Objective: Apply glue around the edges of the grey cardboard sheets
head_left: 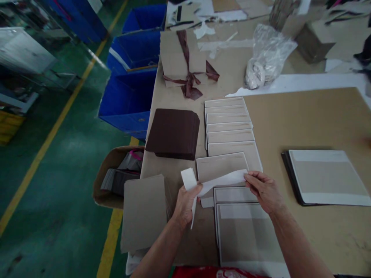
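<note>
My left hand (185,202) is closed around a bundle of white paper strips (189,178), thumb on top. A single white strip (224,180) stretches from it to my right hand (262,189), which pinches the strip's far end between thumb and fingers. Beneath the strip lies a grey board panel (218,166) with a white border. Beyond it, several similar panels (230,137) overlap in a stepped row. Nearer my body, more bordered panels (246,235) are laid out, one with a white band along its upper edge.
A dark brown stack (174,131) sits left of the row, and grey boards (143,212) lie at the table's left edge. More panels (327,175) are stacked at right. Farther back are a ribbon-tied bundle (182,58) and a plastic bag (266,54). Blue bins (127,94) and a carton (113,197) stand beside the table.
</note>
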A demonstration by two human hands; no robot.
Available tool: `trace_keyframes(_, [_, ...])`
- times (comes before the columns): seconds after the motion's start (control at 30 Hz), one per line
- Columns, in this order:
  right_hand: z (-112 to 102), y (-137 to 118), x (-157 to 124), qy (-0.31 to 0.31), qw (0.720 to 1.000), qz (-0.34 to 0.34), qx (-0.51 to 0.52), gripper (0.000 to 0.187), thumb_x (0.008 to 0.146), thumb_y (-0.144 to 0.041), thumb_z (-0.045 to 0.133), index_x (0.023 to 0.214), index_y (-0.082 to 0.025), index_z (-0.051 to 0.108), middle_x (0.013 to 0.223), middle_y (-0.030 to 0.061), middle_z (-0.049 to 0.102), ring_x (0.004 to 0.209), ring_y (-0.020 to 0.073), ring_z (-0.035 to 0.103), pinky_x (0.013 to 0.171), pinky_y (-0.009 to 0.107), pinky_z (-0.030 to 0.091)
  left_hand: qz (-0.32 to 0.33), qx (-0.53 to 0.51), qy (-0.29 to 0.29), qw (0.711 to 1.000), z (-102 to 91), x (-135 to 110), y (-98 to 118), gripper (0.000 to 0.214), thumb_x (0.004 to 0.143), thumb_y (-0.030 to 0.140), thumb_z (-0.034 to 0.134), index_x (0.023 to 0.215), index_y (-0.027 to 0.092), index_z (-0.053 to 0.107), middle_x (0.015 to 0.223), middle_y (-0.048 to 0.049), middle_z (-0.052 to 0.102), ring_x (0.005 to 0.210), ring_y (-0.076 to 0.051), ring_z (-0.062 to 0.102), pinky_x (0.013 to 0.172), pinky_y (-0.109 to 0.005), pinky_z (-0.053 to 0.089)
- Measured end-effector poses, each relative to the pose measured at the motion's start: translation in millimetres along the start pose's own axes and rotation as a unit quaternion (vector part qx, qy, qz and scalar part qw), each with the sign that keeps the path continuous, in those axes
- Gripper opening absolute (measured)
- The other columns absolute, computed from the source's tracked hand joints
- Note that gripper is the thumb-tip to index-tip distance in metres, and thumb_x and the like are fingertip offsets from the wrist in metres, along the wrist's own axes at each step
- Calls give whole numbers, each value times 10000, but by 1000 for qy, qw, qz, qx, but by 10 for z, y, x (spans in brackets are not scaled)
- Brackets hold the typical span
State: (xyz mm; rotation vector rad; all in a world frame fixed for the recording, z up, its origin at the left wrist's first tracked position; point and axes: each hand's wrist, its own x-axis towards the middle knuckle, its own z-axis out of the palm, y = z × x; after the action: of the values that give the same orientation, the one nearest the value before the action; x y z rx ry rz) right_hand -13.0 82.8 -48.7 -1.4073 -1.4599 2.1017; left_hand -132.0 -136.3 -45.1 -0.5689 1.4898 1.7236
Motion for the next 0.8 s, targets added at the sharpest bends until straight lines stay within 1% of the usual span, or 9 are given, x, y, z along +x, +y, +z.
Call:
trace_keyframes(0.13, [21,-36,200,3,1000,-22,-21,415,560,-475,873,764,-174,674,585,6,600,466,102,460,363,203,276,23,-7,44,999,98,183,70,376,505,276,882,777,98,692,591,17,603,484,-64,474,419,-182,308])
trace_keyframes(0.27, [12,-41,384,30,996,-63,-61,409,596,-507,834,757,-176,654,548,-10,576,413,79,349,364,222,210,31,-27,46,998,200,310,131,412,486,295,873,796,103,681,610,19,598,473,-60,454,433,-196,325])
trace_keyframes(0.33, [-3,-15,483,49,991,-87,-89,384,633,-510,806,764,-184,650,546,-26,555,417,79,325,381,233,214,35,-32,46,998,244,362,150,441,482,304,866,835,110,686,625,22,600,471,-58,448,447,-201,338])
trace_keyframes(0.4, [-21,22,584,66,984,-113,-120,355,650,-497,789,776,-191,660,585,-25,564,469,101,386,424,246,278,43,-28,56,997,281,417,158,461,483,316,860,862,114,692,633,23,604,467,-55,441,454,-203,342])
trace_keyframes(0.47, [-31,54,670,81,975,-138,-153,325,654,-473,781,788,-196,676,653,-13,598,561,130,466,506,264,358,55,-15,75,996,315,474,156,458,495,325,851,870,113,699,642,19,615,471,-57,444,457,-205,342])
trace_keyframes(0.53, [-25,68,727,92,966,-156,-184,302,665,-459,765,798,-197,691,706,-4,625,635,151,515,588,282,402,72,3,101,992,351,524,145,427,514,320,836,858,105,703,634,16,618,477,-63,453,458,-206,340])
trace_keyframes(0.63, [19,57,753,108,954,-168,-223,295,695,-461,730,806,-190,698,714,8,638,644,166,539,632,305,423,108,37,142,983,405,576,126,364,549,304,810,836,110,698,637,14,624,510,-83,493,478,-211,353])
trace_keyframes(0.8, [117,49,742,145,934,-194,-262,295,705,-464,698,808,-190,661,697,20,622,626,176,542,614,308,436,155,105,203,961,465,642,117,243,574,261,794,734,150,648,652,16,634,582,-121,559,577,-243,428])
